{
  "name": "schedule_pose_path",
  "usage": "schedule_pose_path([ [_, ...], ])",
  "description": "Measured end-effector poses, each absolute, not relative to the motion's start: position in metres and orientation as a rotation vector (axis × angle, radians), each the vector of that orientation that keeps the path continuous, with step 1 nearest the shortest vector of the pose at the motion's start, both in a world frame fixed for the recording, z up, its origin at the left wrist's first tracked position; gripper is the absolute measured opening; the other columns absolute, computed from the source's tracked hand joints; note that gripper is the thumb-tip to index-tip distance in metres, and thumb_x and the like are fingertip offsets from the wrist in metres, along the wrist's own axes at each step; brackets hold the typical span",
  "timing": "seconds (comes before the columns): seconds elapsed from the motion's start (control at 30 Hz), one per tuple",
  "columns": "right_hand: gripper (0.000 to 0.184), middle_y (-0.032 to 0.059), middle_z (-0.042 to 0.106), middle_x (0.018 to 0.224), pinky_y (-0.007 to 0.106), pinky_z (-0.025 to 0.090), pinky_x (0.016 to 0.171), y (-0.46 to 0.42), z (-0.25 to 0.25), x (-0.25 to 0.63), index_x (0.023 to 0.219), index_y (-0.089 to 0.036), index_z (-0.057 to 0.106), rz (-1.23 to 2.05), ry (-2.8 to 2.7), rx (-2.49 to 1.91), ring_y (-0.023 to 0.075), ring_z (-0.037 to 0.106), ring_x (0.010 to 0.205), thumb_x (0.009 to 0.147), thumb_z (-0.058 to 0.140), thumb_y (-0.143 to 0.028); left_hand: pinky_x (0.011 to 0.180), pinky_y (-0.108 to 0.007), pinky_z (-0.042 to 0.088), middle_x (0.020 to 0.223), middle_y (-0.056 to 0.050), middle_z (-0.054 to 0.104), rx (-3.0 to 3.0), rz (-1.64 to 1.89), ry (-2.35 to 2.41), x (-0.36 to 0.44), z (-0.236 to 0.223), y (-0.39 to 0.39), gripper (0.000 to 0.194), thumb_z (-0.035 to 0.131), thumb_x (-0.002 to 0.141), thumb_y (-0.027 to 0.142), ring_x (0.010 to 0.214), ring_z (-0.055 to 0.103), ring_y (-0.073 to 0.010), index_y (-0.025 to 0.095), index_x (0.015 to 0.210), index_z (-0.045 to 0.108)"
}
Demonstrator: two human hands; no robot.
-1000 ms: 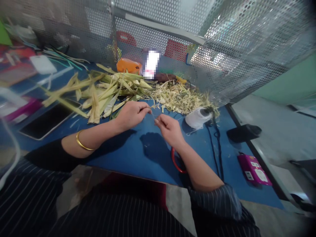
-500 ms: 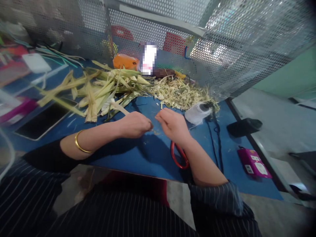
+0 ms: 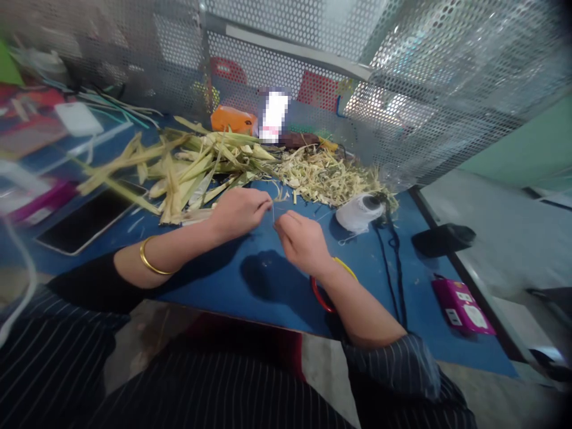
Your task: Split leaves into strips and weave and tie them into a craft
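Observation:
My left hand (image 3: 241,211) is closed in a pinch above the blue table (image 3: 277,286). Just to its right and slightly nearer me, my right hand (image 3: 306,241) pinches too. A thin white thread (image 3: 273,213) runs between the fingertips of both. Behind the right hand, a spool of white thread (image 3: 355,214) lies on its side. Scissors with red and yellow handles (image 3: 318,295) lie partly hidden under my right wrist. Dried corn husks (image 3: 201,164) are heaped beyond my left hand, and a pale husk strip (image 3: 195,216) lies beside its wrist.
Shredded husk (image 3: 330,173) is piled at the back, before a perforated metal screen (image 3: 286,59). A dark phone (image 3: 89,217) and an orange packet (image 3: 232,120) lie on the table. Black cords (image 3: 395,268), a black object (image 3: 442,239) and a magenta box (image 3: 465,305) are at the right.
My left hand has risen away from me and no longer has the pale strip sticking out behind it. My right hand has shifted slightly nearer me. The thread between them now shows.

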State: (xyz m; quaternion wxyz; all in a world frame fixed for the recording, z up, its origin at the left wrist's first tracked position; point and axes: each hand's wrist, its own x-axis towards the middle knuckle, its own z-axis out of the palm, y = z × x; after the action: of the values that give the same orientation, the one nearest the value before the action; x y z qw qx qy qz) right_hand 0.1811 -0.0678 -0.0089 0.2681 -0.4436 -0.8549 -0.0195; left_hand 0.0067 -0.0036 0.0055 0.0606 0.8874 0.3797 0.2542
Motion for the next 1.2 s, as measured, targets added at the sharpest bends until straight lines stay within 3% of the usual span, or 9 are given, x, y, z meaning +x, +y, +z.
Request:
schedule_pose_path([
  [0.13, 0.019, 0.0038, 0.054, 0.071, 0.029, 0.028, 0.057, -0.073, 0.001, 0.183, 0.077, -0.018, 0.056, -0.265, -2.425, -1.145, 0.0158, 0.043, 0.064, 0.088, 0.041, -0.013, 0.058, -0.029, 0.038, 0.080, -0.010, 0.071, 2.973, 0.248, 0.921, 0.009, -0.001, -0.011, 0.021, 0.048, 0.082, 0.015, 0.073, 0.065, -0.0221, 0.015, 0.080, 0.069],
  [0.23, 0.020, 0.0026, 0.054, 0.072, 0.027, 0.032, 0.060, -0.064, 0.006, 0.196, 0.076, -0.019, 0.054, 0.074, -2.317, -1.188, 0.0146, 0.046, 0.067, 0.091, 0.041, -0.017, 0.058, -0.026, 0.038, 0.076, -0.006, 0.071, 2.921, 0.064, 0.503, 0.006, 0.005, -0.012, 0.020, 0.051, 0.080, 0.012, 0.070, 0.064, -0.0184, 0.018, 0.079, 0.069],
  [0.37, 0.024, -0.0022, 0.048, 0.062, 0.026, 0.035, 0.060, -0.046, 0.000, 0.209, 0.068, -0.020, 0.051, 0.597, -1.945, -1.225, 0.0124, 0.044, 0.060, 0.090, 0.049, -0.032, 0.067, -0.021, 0.041, 0.080, -0.002, 0.071, 2.569, 0.354, 0.342, 0.000, 0.022, -0.011, 0.023, 0.047, 0.090, 0.019, 0.073, 0.063, -0.0123, 0.019, 0.086, 0.069],
  [0.5, 0.026, -0.0061, 0.040, 0.052, 0.025, 0.031, 0.052, -0.044, -0.011, 0.202, 0.070, -0.021, 0.052, 0.930, -1.687, -1.315, 0.0109, 0.037, 0.049, 0.088, 0.050, -0.039, 0.059, -0.021, 0.039, 0.066, 0.000, 0.065, 2.425, 0.772, 0.763, 0.000, 0.026, -0.008, 0.026, 0.047, 0.092, 0.026, 0.058, 0.056, -0.0106, 0.017, 0.085, 0.070],
  [0.7, 0.023, 0.0020, 0.054, 0.072, 0.027, 0.036, 0.064, -0.068, -0.006, 0.182, 0.075, -0.020, 0.053, 0.238, -2.072, -1.220, 0.0142, 0.048, 0.067, 0.095, 0.042, -0.027, 0.059, -0.024, 0.039, 0.063, -0.001, 0.068, 2.402, 0.911, 1.070, 0.005, 0.008, -0.003, 0.024, 0.052, 0.089, 0.027, 0.060, 0.060, -0.0132, 0.017, 0.082, 0.072],
  [0.9, 0.022, 0.0043, 0.055, 0.071, 0.030, 0.029, 0.059, -0.076, 0.002, 0.184, 0.078, -0.017, 0.060, -0.402, -2.329, -1.193, 0.0161, 0.046, 0.064, 0.092, 0.043, -0.016, 0.055, -0.028, 0.034, 0.072, -0.008, 0.071, 2.906, 0.459, 0.949, 0.008, -0.001, -0.012, 0.026, 0.047, 0.089, 0.024, 0.066, 0.064, -0.0199, 0.016, 0.078, 0.070],
  [1.0, 0.021, 0.0031, 0.056, 0.073, 0.028, 0.031, 0.060, -0.067, 0.004, 0.193, 0.077, -0.018, 0.060, -0.032, -2.300, -1.241, 0.0144, 0.048, 0.066, 0.092, 0.045, -0.019, 0.055, -0.027, 0.035, 0.071, -0.006, 0.071, 2.913, 0.199, 0.545, 0.006, 0.004, -0.015, 0.023, 0.049, 0.086, 0.018, 0.066, 0.064, -0.0179, 0.017, 0.074, 0.069],
  [1.1, 0.022, -0.0007, 0.053, 0.064, 0.026, 0.033, 0.060, -0.053, 0.000, 0.203, 0.068, -0.018, 0.055, 0.560, -2.011, -1.249, 0.0119, 0.046, 0.061, 0.088, 0.052, -0.027, 0.061, -0.020, 0.041, 0.072, -0.002, 0.071, 2.516, 0.313, 0.366, 0.004, 0.016, -0.015, 0.020, 0.051, 0.089, 0.022, 0.065, 0.063, -0.0114, 0.019, 0.084, 0.070],
  [1.2, 0.023, -0.0058, 0.043, 0.050, 0.025, 0.031, 0.051, -0.045, -0.009, 0.204, 0.066, -0.020, 0.053, 1.065, -1.543, -1.233, 0.0094, 0.036, 0.047, 0.083, 0.057, -0.035, 0.051, -0.018, 0.039, 0.063, 0.000, 0.065, 2.143, 0.580, 0.624, 0.005, 0.024, -0.013, 0.022, 0.052, 0.090, 0.028, 0.048, 0.052, -0.0073, 0.015, 0.084, 0.068],
])
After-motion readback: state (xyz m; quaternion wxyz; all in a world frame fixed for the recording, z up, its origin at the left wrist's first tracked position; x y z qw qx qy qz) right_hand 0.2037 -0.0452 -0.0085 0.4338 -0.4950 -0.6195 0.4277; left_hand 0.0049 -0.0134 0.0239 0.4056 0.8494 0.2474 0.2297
